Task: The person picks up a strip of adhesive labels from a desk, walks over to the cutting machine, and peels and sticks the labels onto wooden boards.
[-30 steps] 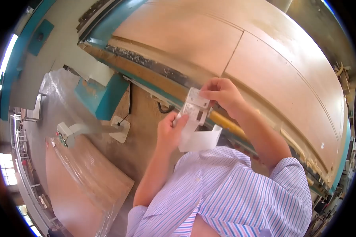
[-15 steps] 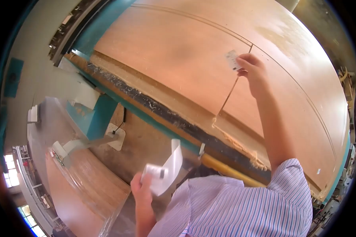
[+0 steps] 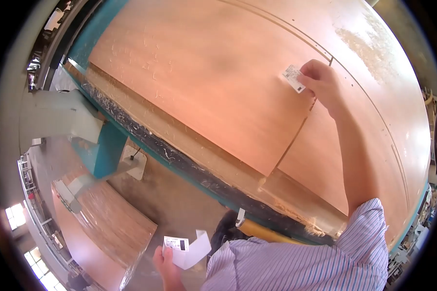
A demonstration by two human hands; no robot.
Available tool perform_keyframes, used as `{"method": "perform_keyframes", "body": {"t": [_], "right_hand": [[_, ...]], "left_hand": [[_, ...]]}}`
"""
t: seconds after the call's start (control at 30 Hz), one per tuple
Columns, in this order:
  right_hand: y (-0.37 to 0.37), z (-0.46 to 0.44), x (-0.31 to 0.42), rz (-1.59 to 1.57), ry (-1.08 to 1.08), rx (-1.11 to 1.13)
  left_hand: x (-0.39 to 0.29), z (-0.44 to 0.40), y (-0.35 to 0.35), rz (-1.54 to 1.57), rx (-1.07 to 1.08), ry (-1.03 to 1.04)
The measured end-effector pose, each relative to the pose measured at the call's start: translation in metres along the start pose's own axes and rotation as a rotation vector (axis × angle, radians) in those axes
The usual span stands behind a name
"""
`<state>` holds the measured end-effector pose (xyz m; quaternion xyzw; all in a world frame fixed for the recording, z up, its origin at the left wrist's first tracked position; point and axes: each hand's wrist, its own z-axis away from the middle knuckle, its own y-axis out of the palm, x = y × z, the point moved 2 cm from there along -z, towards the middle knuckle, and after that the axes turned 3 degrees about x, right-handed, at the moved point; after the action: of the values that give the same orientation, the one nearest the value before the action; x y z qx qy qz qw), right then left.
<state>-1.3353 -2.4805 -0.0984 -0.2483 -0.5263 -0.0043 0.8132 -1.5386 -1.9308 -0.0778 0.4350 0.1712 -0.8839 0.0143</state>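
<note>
Pinched between thumb and fingers of my right hand (image 3: pixel 323 85) is a small white printed label (image 3: pixel 293 78). It hangs over the wood panel (image 3: pixel 194 92), close to a narrow cut line; whether it touches the surface I cannot tell. Low in the view, my left hand (image 3: pixel 164 262) grips a label strip (image 3: pixel 193 256), a white band that bends back up at its far end. One printed label (image 3: pixel 176 243) with a dark block shows on that strip beside my thumb.
Sawdust and shavings lie along the dark front edge (image 3: pixel 170 153) of the machine bed. A yellow bar (image 3: pixel 262 230) runs by my body. At lower left stands a plastic-wrapped stack of boards (image 3: pixel 114 213), near a teal machine part (image 3: pixel 102 153).
My left hand has lowered with the label strip. My right hand has shifted slightly right and down in view, still holding its label. The camera view has shifted too.
</note>
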Motion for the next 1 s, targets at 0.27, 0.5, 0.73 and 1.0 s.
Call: {"method": "perform_keyframes", "body": {"t": [0.27,0.5,0.73,1.0], "right_hand": [[0.031,-0.006,0.002,0.404,-0.127,0.110],[0.029,0.009,0.051,0.834,-0.359,-0.351],[0.095,-0.023,-0.011,0.941,-0.526,-0.189],[0.161,0.280,0.049,-0.134,0.047,0.613]], "left_hand": [[-0.003,0.008,0.000,0.113,0.033,0.065],[-0.006,0.021,-0.015,0.139,0.063,0.113],[-0.022,0.035,-0.018,0.263,0.003,0.185],[-0.067,0.046,-0.012,0.301,0.302,0.579]]}}
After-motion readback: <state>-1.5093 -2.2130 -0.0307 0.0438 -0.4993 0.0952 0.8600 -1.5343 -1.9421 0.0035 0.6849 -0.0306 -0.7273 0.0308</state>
